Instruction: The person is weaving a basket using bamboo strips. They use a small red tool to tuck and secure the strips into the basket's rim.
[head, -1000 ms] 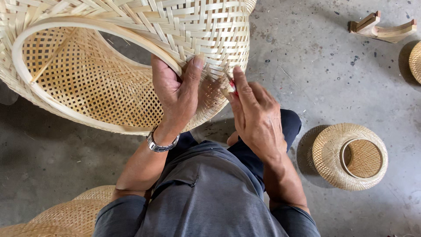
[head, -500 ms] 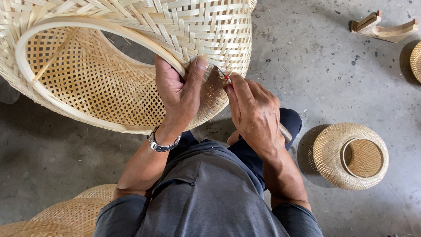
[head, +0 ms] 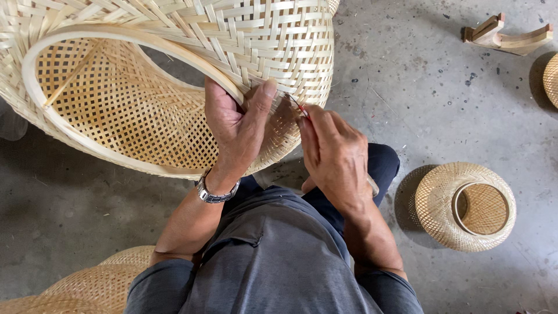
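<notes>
Bamboo basket (head: 174, 75), large and woven, lies tilted on its side above the lap, holding nothing inside. Left hand (head: 235, 128) grips its rim, thumb over the weave; right hand (head: 334, 154) pinches a thin red-tipped tool (head: 297, 106) against the edge. Small woven basket (head: 465, 206) sits on the concrete floor (head: 418, 104), also bare inside.

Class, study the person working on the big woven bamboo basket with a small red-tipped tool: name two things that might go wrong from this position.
1. The right hand drives a small red-tipped tool into the weave right beside the left hand's thumb; a slip might jab it.
2. The large pale woven bamboo basket lies tilted, held only at its rim by the left hand, so it might roll or twist and snap a strip.
</notes>
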